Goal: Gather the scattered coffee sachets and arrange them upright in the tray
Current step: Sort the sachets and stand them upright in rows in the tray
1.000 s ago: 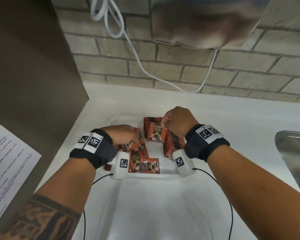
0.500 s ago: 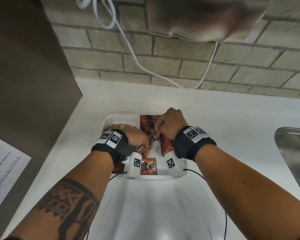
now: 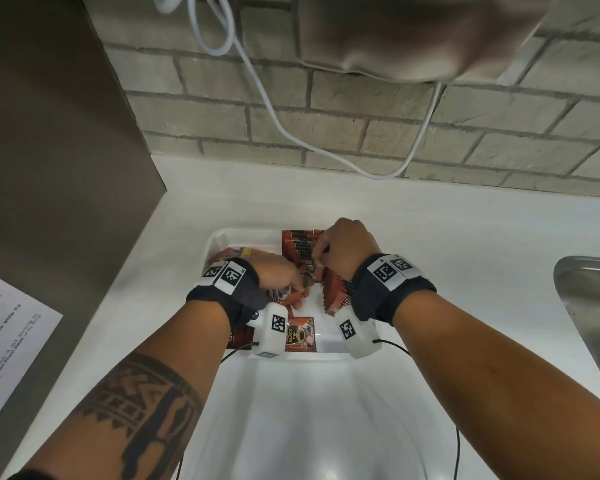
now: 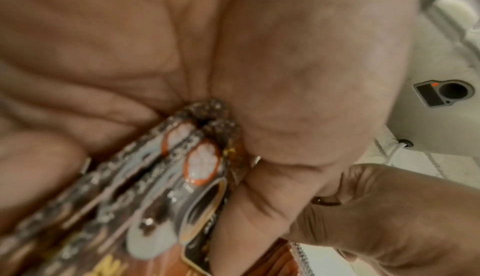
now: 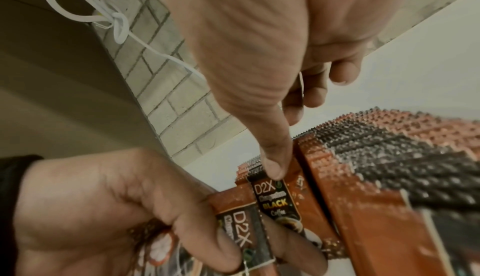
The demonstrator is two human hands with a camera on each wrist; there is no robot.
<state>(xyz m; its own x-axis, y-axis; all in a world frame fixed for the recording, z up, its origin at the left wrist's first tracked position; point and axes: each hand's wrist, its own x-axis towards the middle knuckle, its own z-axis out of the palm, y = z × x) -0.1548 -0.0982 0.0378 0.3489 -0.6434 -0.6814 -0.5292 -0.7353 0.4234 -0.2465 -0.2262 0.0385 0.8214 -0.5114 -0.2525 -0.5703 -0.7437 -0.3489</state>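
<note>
Left hand (image 3: 278,277) grips a bunch of sachets (image 4: 166,180) over the tray (image 3: 222,237); right hand (image 3: 347,247) fingers (image 5: 272,157) pinch the standing row (image 3: 300,244).

Glossy foil sachets (image 3: 300,332) with serrated edges fill a smooth white plastic tray (image 3: 222,237); rough matt brick wall (image 3: 361,133) above, brushed metal sink (image 3: 589,306) lower right.

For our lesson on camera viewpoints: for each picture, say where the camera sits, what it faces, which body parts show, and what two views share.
Head: worn on the head, looking down at the tray on the counter; both forearms, left hand, right hand.
Left wrist: under the left palm, close on gripped sachets.
Right wrist: looks along the right thumb at the upright sachet row.
Shared: head and right wrist both show the white cord.
</note>
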